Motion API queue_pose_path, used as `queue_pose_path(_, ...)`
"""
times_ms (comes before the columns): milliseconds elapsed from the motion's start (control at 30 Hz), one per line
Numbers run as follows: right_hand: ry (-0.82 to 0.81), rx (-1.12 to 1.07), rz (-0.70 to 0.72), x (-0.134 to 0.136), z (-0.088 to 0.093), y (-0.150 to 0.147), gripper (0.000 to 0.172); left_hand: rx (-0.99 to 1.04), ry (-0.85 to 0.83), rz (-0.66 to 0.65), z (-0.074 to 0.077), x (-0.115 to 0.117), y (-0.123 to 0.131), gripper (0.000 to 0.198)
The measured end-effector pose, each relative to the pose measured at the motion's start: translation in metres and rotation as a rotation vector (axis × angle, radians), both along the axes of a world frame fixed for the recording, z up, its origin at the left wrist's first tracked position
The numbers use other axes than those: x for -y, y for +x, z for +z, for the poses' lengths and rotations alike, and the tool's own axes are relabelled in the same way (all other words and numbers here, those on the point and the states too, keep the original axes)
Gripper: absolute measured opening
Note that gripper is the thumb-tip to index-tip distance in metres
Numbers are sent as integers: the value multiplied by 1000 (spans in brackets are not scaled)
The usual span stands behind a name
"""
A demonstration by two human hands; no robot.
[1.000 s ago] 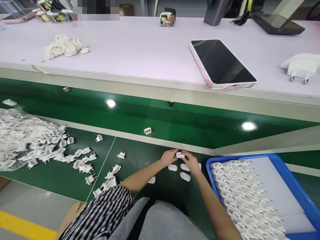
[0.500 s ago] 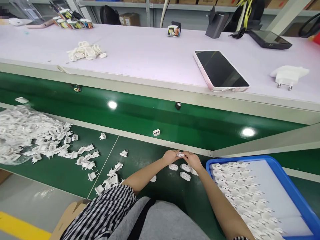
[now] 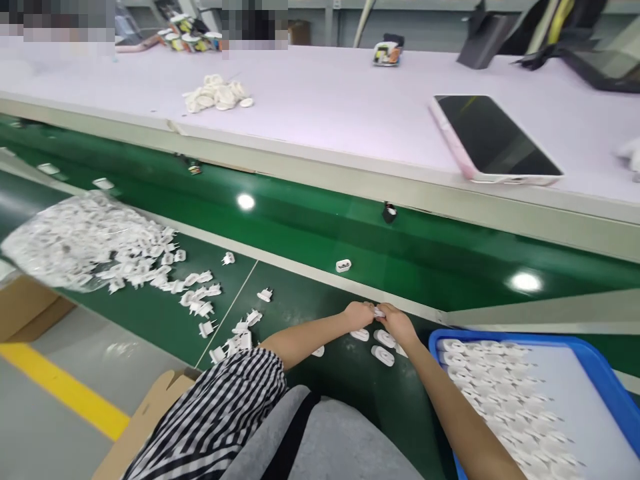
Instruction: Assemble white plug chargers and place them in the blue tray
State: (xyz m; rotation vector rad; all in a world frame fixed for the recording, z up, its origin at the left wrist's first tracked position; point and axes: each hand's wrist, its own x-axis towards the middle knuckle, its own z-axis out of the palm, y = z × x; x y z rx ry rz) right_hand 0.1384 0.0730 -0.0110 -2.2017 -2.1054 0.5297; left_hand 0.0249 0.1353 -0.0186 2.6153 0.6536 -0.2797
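Note:
Between my two hands is a small white plastic charger part [image 3: 379, 312], mostly covered by fingers. My left hand [image 3: 359, 315] pinches its left side, and my right hand [image 3: 397, 323] grips it from the right. Just below them, several white oval charger pieces lie on the green bench, among them one charger piece [image 3: 383, 355] nearest my right forearm. Left of my left arm, loose white plug housings with metal pins [image 3: 243, 337] lie in a scattered heap.
At right stands a blue tray [image 3: 590, 373] holding rows of white plugs. A clear bag of white plug parts [image 3: 75, 240] lies far left. A raised shelf [image 3: 310, 107] carries a phone [image 3: 493, 137] and a pile of white rings [image 3: 219, 95]. One white part [image 3: 343, 265] rests on the green belt.
The view has swung to the left, so everything appears shifted right. Both hands stay together around the same white part.

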Motion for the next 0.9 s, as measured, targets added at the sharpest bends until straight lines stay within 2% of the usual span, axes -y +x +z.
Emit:
queue_pose_path(67, 8, -18, 15, -1, -4, 1, 23, -15, -41, 12, 5, -2, 2, 21)
queue_pose_path(233, -35, -46, 19, -6, -9, 5, 23, -219, -194, 152, 21, -10, 11, 15)
queue_pose_path(367, -75, -52, 33, -11, -9, 7, 22, -262, -258, 150, 27, -14, 17, 19)
queue_pose_path(633, -70, 22, 40, -7, -5, 2, 19, -311, -266, 186, 27, -8, 24, 19)
queue_pose_path(767, -96, 159, 13, -5, 3, -4, 20, -194, -180, 180, 23, -4, 15, 21)
queue_pose_path(900, -164, 162, 33, -8, 7, -4, 21, -105, -87, 134, 13, 0, 10, 22)
